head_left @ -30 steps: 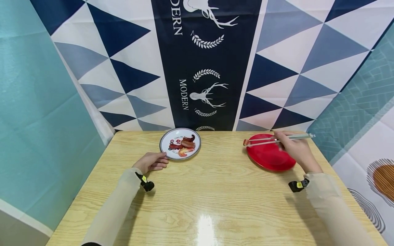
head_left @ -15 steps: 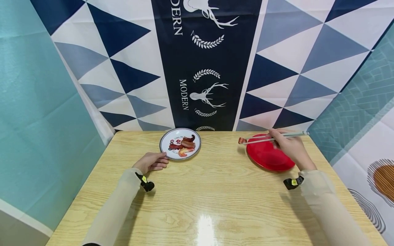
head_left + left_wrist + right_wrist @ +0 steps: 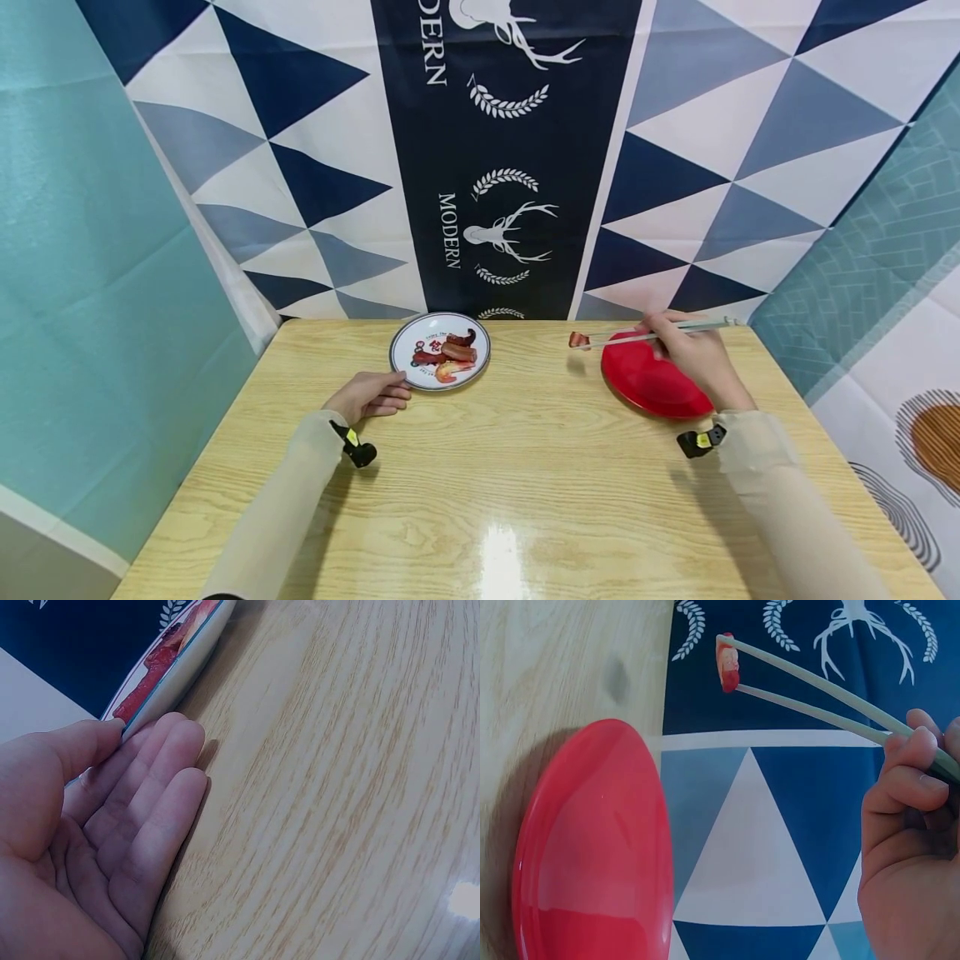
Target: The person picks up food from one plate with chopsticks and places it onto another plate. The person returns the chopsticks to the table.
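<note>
A small reddish piece of food (image 3: 577, 339) hangs pinched between the tips of pale chopsticks (image 3: 651, 335), above the wooden table (image 3: 525, 467) just left of the red plate (image 3: 645, 385). The right hand (image 3: 693, 354) grips the chopsticks with curled fingers. The left hand (image 3: 369, 394) lies flat and relaxed, holding nothing, fingertips touching the rim of the white plate (image 3: 402, 350) of food.

"MODERN" printed vertically beside deer emblem on dark backdrop banner (image 3: 504, 150); partly cut "…DERN" above.
</note>
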### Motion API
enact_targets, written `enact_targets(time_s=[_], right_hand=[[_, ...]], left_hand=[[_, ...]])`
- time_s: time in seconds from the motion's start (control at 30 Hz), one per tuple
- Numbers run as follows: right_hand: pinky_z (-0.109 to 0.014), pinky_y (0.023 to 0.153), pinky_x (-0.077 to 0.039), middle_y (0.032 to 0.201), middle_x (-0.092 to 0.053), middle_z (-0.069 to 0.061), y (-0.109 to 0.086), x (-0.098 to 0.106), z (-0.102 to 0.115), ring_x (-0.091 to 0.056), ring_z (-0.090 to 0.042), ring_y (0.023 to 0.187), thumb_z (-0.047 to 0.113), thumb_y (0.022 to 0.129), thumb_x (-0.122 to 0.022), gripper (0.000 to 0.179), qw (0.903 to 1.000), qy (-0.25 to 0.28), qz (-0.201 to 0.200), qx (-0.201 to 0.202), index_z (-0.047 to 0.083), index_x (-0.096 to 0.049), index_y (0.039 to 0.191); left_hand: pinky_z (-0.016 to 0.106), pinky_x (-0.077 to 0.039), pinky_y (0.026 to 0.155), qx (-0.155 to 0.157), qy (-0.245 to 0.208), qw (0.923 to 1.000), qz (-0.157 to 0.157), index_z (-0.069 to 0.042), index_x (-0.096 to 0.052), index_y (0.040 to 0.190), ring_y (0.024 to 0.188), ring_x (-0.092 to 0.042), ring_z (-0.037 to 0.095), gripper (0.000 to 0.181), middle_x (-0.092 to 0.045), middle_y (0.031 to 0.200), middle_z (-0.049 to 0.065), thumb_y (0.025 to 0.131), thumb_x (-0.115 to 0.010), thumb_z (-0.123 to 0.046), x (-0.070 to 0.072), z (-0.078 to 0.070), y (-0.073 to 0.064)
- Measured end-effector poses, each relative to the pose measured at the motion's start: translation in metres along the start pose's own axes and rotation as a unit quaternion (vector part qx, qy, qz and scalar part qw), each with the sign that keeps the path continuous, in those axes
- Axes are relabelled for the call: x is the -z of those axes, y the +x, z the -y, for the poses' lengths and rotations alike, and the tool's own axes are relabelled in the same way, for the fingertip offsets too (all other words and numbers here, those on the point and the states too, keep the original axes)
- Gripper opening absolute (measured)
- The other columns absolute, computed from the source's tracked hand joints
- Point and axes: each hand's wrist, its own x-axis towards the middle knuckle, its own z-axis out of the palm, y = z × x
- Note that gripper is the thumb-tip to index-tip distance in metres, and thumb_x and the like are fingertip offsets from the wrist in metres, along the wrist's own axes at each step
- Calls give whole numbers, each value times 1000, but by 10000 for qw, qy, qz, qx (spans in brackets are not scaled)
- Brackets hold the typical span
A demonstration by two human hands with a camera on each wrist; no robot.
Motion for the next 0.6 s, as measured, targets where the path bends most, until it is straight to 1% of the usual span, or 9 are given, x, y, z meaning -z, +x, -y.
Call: enact_targets(time_s=[0.2, 0.33, 0.5, 0.6], right_hand=[[-27, 51, -42, 65, -60, -7, 0, -5, 8, -50, -15, 57, 45, 107, -52, 48, 9998, 21, 37, -170, 3, -73, 104], [-26, 52, -43, 67, -62, -7, 3, -10, 9, -52, -17, 58, 47, 107, -53, 48, 9997, 57, 53, -226, 4, -74, 105], [-26, 54, -45, 67, -62, -7, 7, -15, 8, -55, -21, 61, 50, 106, -53, 49, 9997, 53, 72, -211, 7, -75, 108], [-26, 55, -45, 67, -61, -7, 9, -18, 9, -55, -19, 61, 49, 106, -53, 47, 9998, 142, 89, -119, 8, -75, 106]], left_hand=[[23, -64, 69, -29, 33, 10000, 24, -1, -71, 120, 72, -75, 8, 42, -78, 86, -1, 103, -64, -39, -1, 0, -1], [23, -64, 69, -20, 5, 10000, 16, 0, -70, 120, 72, -75, 8, 42, -78, 86, 0, 103, -64, -39, -2, 0, -2], [23, -64, 69, -57, 8, 10000, 68, 0, -70, 121, 72, -75, 8, 42, -78, 86, -1, 103, -64, -38, -2, -1, -3], [23, -64, 69, -62, 14, 9999, 83, 0, -70, 120, 73, -75, 8, 42, -78, 87, 0, 103, -64, -38, -1, -1, -3]])
